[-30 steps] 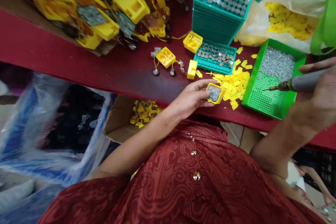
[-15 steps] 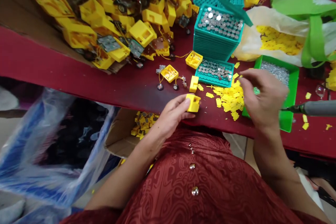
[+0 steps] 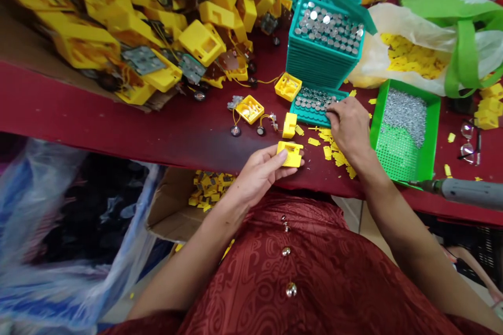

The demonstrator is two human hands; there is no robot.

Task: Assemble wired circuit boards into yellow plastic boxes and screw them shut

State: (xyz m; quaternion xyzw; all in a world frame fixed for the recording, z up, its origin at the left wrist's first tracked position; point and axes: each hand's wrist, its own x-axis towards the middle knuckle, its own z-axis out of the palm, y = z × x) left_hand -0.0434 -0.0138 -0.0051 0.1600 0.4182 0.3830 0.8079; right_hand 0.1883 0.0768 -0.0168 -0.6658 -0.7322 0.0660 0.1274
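Observation:
My left hand (image 3: 264, 170) grips a small yellow plastic housing (image 3: 290, 154) between thumb and fingers, its cut-out side facing up. Over the right end of a teal tray (image 3: 310, 116) is my right hand (image 3: 350, 128), thumb and fingertips pinched together at the button cells (image 3: 312, 101). Whatever lies between those fingertips is hidden. Beneath this hand a heap of flat yellow plastic pieces (image 3: 337, 156) is partly covered. Just beyond the held housing stands another yellow housing (image 3: 290, 125). Two opened yellow cases, one a wired case (image 3: 250, 109), lie farther left.
A stack of teal trays (image 3: 314, 60) filled with button cells stands at the back. On the right are a green basket (image 3: 436, 131) of small metal parts, a grey electric screwdriver (image 3: 467, 191) and eyeglasses (image 3: 467, 149). Many yellow housings (image 3: 204, 42) fill a cardboard box at left.
My right hand has moved left from beside the green basket to the teal tray. The housing in my left hand has turned slightly. The screwdriver hangs lower, and the view has shifted a little.

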